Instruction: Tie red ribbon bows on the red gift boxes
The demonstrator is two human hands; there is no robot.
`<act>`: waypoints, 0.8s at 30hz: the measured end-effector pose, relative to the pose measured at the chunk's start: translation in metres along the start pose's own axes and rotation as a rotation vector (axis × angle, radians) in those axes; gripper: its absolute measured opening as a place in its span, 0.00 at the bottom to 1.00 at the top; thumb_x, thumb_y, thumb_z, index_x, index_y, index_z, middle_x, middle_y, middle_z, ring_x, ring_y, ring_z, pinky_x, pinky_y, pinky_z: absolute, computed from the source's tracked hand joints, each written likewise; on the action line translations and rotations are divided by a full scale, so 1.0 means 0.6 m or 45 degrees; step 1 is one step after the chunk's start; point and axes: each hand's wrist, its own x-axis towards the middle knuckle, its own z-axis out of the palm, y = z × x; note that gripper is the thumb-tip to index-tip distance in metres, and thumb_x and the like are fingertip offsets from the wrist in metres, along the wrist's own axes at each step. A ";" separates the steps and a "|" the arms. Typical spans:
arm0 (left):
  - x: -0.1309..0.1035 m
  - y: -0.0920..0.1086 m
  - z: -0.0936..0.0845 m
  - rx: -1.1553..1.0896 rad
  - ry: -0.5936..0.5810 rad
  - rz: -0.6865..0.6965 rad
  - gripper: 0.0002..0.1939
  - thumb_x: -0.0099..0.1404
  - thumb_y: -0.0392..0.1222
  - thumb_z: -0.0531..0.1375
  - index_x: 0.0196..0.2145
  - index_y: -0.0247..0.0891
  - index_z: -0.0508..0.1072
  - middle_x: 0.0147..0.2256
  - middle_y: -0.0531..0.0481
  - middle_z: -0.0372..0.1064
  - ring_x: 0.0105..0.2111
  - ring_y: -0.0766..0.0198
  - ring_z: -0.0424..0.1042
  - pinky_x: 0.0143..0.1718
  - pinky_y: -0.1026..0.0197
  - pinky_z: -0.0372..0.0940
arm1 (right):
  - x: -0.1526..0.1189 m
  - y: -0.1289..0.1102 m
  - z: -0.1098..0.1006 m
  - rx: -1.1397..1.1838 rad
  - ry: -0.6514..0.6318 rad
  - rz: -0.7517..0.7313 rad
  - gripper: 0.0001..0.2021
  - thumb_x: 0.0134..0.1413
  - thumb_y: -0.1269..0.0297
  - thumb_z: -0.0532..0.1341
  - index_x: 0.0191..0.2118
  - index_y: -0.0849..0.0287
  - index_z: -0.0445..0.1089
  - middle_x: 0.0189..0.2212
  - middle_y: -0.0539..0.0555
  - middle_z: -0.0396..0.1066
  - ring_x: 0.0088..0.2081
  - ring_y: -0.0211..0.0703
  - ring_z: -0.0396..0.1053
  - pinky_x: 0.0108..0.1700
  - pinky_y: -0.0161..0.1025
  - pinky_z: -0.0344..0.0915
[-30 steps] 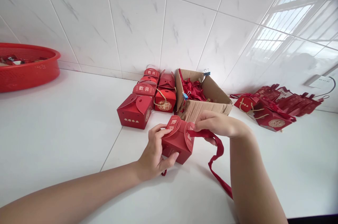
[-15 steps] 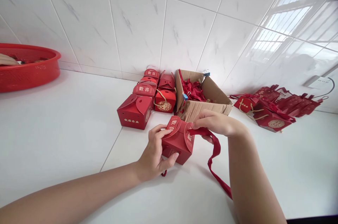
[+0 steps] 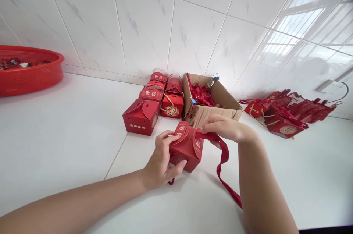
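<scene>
A small red gift box [image 3: 185, 149] with rounded top flaps and printed characters sits tilted on the white counter. My left hand [image 3: 164, 156] grips its left side, fingers on the top flap and thumb on the front face. At the box's right top edge, my right hand [image 3: 217, 130] pinches a dark red ribbon [image 3: 224, 156]. The ribbon's long end trails down over the counter toward my right forearm. A short red loop [image 3: 171, 181] shows under my left hand. The fingertips of my right hand are partly hidden behind the ribbon and flap.
Several red gift boxes [image 3: 142, 118] stand in rows near the tiled wall. Beside them, a cardboard box [image 3: 217, 112] with blue binder clips holds red ribbons [image 3: 200, 94]. More red boxes [image 3: 285, 121] lie at right. A red plastic basket [image 3: 30, 81] stands at far left.
Both hands keep nearly the same hold, and the ribbon has shifted slightly. A pale object over the red basket at far left is gone from view.
</scene>
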 end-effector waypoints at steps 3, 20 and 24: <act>0.000 -0.001 0.000 -0.003 -0.002 0.002 0.32 0.60 0.39 0.59 0.58 0.42 0.48 0.53 0.38 0.47 0.56 0.48 0.50 0.54 0.41 0.57 | 0.003 0.002 0.001 -0.058 0.016 0.024 0.15 0.51 0.63 0.54 0.16 0.62 0.62 0.14 0.52 0.64 0.19 0.35 0.61 0.23 0.33 0.56; -0.001 0.000 -0.002 0.021 -0.015 -0.005 0.31 0.60 0.39 0.58 0.57 0.41 0.48 0.53 0.38 0.46 0.57 0.50 0.49 0.56 0.44 0.55 | -0.010 -0.005 0.006 -0.448 0.011 0.021 0.17 0.52 0.60 0.54 0.17 0.61 0.62 0.17 0.51 0.67 0.19 0.33 0.58 0.23 0.33 0.54; -0.001 0.001 -0.002 0.008 -0.023 -0.015 0.30 0.60 0.39 0.58 0.57 0.41 0.49 0.53 0.39 0.46 0.57 0.50 0.48 0.56 0.44 0.56 | -0.005 -0.003 0.006 -0.419 0.008 -0.016 0.18 0.55 0.59 0.52 0.17 0.61 0.62 0.17 0.51 0.67 0.19 0.33 0.57 0.22 0.34 0.52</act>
